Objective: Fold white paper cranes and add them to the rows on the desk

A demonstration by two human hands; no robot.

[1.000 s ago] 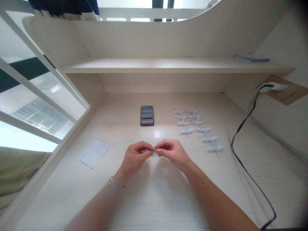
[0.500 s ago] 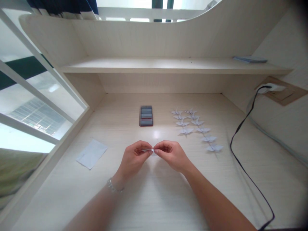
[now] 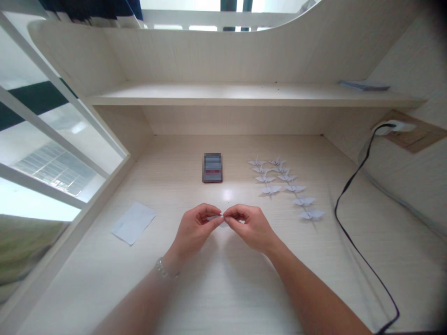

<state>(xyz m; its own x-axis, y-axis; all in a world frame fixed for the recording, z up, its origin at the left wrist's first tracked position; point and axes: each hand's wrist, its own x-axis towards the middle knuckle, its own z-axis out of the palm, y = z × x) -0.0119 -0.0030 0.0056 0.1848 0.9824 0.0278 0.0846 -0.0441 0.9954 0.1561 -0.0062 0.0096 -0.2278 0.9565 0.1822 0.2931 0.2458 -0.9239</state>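
My left hand (image 3: pixel 195 227) and my right hand (image 3: pixel 248 227) meet above the pale wooden desk (image 3: pixel 223 279). Their fingertips pinch a small folded piece of pale paper (image 3: pixel 222 220) between them, mostly hidden by my fingers. A silver bracelet (image 3: pixel 164 268) circles my left wrist. Beyond my right hand, several white origami cranes (image 3: pixel 281 184) stand in two rows. A loose sheet of pale paper (image 3: pixel 133 223) lies flat to the left of my left hand. Straight ahead stands a small dark rectangular pack (image 3: pixel 212 167) with a blurred face.
A black cable (image 3: pixel 352 228) runs along the desk's right side from a wall socket (image 3: pixel 393 128). A wooden shelf (image 3: pixel 244 95) spans the back, with a flat blue item (image 3: pixel 365 85) at its right end. A window (image 3: pixel 52 139) borders the left.
My hands have shifted only slightly, with their fingertips still together on the small paper. The camera view has moved a little.
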